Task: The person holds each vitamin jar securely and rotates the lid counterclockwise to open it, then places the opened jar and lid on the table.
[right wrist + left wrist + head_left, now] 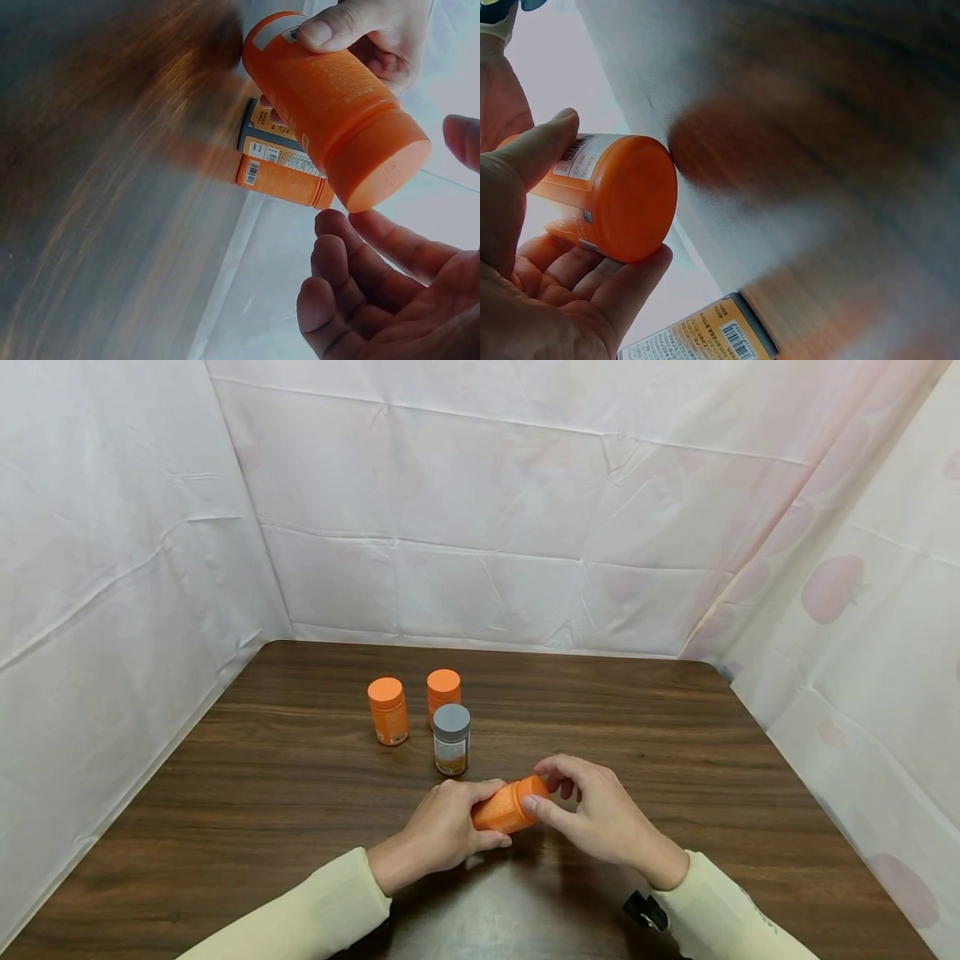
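My left hand [447, 828] grips an orange supplement bottle [498, 812], tilted on its side with its orange cap [533, 791] toward the right. In the left wrist view, the thumb lies over the label of the bottle [571, 206] and the fingers support it from below; its base faces that camera. Around the cap, my right hand [600, 810] has its thumb and fingers spread. The right wrist view shows the thumb apart from the cap [382, 163], while a fingertip of the right hand [397, 289] is at or very near its edge.
Beyond the left hand, a grey-capped bottle [452, 743] stands upright on the dark wood table [300, 777]. Behind it are two upright orange bottles, one at left [388, 714] and one partly hidden [444, 688]. White patterned sheets [480, 510] enclose the table's back and sides.
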{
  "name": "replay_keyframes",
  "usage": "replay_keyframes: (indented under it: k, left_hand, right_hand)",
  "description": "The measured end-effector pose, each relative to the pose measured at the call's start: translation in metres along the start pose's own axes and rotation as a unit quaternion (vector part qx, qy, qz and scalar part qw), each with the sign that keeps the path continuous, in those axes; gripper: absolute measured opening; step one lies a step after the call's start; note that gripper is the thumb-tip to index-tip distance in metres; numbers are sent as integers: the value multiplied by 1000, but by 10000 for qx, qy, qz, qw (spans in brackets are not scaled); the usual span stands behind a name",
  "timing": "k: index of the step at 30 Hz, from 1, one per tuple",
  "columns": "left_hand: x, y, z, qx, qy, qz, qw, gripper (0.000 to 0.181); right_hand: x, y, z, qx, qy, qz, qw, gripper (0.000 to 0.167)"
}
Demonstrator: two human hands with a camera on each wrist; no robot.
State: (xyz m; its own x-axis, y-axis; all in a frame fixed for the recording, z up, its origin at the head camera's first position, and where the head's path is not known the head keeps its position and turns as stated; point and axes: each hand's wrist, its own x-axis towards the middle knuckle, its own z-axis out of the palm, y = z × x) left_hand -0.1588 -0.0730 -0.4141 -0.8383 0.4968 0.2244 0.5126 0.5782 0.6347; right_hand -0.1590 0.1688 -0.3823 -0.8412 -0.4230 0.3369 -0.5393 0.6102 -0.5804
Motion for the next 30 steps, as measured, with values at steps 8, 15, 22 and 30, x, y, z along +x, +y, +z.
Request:
replay_keyframes:
  k: [8,15,22,30]
  left_hand:
    - [0,0,-1,50,-22,-12,10000,41]
    - [0,1,-1,21,-36,-17,10000,42]
    - [1,0,-1,69,-32,-13,10000,43]
    - [1,1,-1,98,-28,0,9999,43]
  right_hand:
    - [1,0,-2,122,-183,318,9993,32]
    - [1,0,-2,108,-241,182,9995,27]
    - [2,1,-4,59,-175,-165,9997,30]
    - [1,3,-5,83,-104,-627,9979,41]
